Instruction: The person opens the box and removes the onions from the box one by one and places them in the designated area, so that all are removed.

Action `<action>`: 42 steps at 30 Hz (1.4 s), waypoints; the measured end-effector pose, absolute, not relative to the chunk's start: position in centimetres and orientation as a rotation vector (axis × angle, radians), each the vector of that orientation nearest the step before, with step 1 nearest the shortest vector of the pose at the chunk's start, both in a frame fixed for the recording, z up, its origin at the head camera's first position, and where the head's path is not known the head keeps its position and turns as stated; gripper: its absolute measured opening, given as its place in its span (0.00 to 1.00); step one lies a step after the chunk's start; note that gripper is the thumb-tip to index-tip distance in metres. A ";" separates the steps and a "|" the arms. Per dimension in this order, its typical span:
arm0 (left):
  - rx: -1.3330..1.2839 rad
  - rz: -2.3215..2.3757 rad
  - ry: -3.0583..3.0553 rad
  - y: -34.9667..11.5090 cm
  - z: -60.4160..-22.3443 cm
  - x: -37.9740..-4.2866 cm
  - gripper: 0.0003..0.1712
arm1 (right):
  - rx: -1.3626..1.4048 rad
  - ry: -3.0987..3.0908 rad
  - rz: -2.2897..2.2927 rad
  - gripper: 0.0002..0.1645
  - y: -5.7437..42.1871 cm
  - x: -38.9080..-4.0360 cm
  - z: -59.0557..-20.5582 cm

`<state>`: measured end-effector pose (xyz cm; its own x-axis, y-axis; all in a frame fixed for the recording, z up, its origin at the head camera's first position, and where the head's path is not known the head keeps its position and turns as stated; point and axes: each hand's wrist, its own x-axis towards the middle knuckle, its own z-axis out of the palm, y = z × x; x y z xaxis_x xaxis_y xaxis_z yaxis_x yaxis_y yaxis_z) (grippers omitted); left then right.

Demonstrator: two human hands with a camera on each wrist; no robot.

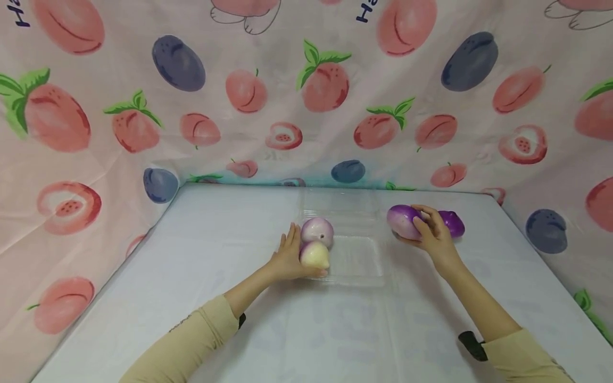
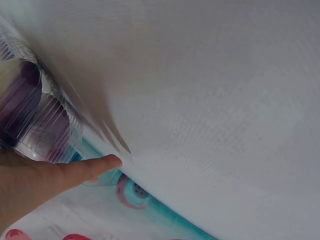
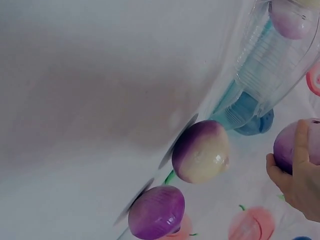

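Observation:
A clear plastic box [image 1: 356,255] stands mid-table with its lid [image 1: 340,202] folded back. In its left half sit two purple-and-white turnips, one mostly pale purple [image 1: 317,231] and one with its cream end up [image 1: 314,256]. My left hand [image 1: 289,259] rests against the box's left side, fingers straight, thumb along the near edge. To the right of the box, my right hand [image 1: 436,242] grips a purple-and-white turnip [image 1: 403,221], also seen in the right wrist view. Beyond that hand lies a deep purple turnip [image 1: 452,223].
In the right wrist view, two loose turnips, one purple and cream [image 3: 200,151] and one purple [image 3: 156,212], lie on the table. A fruit-print cloth [image 1: 287,111] hangs behind the white table [image 1: 230,229] and along its sides.

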<state>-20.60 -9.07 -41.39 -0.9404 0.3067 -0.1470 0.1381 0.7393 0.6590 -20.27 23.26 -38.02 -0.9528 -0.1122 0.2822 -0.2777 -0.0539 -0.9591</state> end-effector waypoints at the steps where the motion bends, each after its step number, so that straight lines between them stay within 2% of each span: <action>1: 0.350 0.989 2.695 -9.1 -41.4 -20.6 0.76 | 0.459 -2.069 2.137 0.18 23.4 -20.3 -38.1; 7: 0.348 0.986 2.700 -9.1 -41.5 -20.6 0.76 | 0.484 -2.176 1.768 0.22 23.5 -20.2 -38.3; 16: 0.348 0.981 2.693 -9.2 -41.4 -20.5 0.76 | 0.246 -2.312 1.453 0.40 24.4 -20.2 -37.8; 24: 0.355 0.983 2.699 -9.2 -41.4 -20.6 0.76 | 0.217 -2.316 1.377 0.33 25.9 -20.1 -38.1; 42: 0.351 0.972 2.707 -9.1 -41.2 -20.4 0.75 | 0.151 -2.355 1.216 0.37 28.9 -19.8 -38.2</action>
